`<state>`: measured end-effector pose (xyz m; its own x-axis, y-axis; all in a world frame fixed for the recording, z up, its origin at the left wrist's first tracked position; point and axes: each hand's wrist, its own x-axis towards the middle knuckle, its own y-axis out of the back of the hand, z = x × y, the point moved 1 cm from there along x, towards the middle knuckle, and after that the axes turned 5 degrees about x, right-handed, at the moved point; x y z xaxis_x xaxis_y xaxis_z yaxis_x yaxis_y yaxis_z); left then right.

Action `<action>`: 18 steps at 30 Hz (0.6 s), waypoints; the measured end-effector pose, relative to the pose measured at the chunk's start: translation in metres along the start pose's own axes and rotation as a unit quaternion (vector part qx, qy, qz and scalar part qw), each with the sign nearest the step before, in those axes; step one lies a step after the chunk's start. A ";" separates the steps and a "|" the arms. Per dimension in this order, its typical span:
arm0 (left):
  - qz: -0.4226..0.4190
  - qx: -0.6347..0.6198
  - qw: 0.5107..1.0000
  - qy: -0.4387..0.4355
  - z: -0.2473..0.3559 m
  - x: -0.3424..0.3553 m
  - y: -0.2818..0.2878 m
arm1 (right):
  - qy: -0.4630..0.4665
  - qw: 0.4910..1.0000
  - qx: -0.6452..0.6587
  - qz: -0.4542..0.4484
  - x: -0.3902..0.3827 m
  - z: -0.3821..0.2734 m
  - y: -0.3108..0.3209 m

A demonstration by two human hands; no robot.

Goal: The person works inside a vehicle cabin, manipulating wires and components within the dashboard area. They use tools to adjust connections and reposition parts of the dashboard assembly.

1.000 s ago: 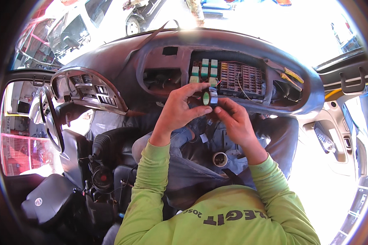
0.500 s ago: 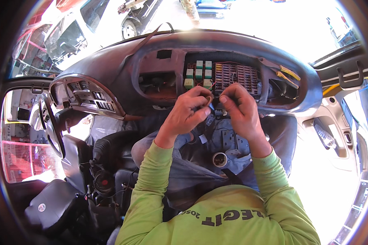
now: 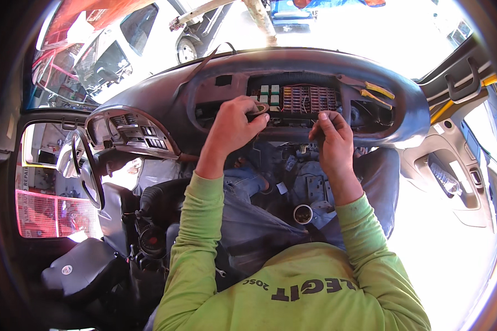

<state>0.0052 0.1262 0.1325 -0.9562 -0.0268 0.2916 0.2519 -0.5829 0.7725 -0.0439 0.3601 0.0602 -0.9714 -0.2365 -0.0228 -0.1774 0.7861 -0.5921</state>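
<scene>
In front of the dashboard, my left hand [image 3: 234,124] is closed on a small ring-shaped roll [image 3: 259,111], which looks like a roll of tape. It hovers before the pale green relays [image 3: 274,95]. To its right, my right hand [image 3: 335,135] is raised with thumb and fingers pinched together; whatever is between them is too small to make out. Behind both hands, the fuse panel [image 3: 309,99] sits in the uncovered dashboard opening, with rows of coloured fuses and a thin white wire.
Yellow-handled pliers [image 3: 376,95] lie at the opening's right end. A white cup [image 3: 302,214] with dark contents stands by my lap. The steering wheel [image 3: 85,171] and instrument cluster [image 3: 130,131] are on the left, the gear lever [image 3: 149,240] below them. A door panel [image 3: 447,171] is at right.
My hands have moved apart: the left one went up and left with the ring-shaped roll, while the right one shifted slightly right. The whole view has also shifted a little.
</scene>
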 end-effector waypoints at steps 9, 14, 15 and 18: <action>-0.051 0.223 0.973 0.017 0.046 0.028 0.045 | -0.003 0.984 0.173 -0.046 -0.001 -0.014 0.012; -0.024 0.188 0.980 -0.062 0.064 0.044 0.059 | -0.080 0.990 0.117 -0.017 0.011 -0.018 0.016; -0.030 0.202 0.975 -0.083 0.070 0.046 0.062 | -0.100 0.991 0.086 -0.019 0.012 -0.020 0.018; -0.051 0.250 0.959 -0.127 0.090 0.052 0.064 | -0.100 0.994 -0.043 -0.010 0.010 -0.029 0.022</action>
<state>-0.0147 0.1604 0.2480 -0.9282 0.2454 0.2797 0.2602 -0.1092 0.9593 -0.0625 0.3918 0.0701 -0.9185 -0.3540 -0.1760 -0.2176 0.8245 -0.5223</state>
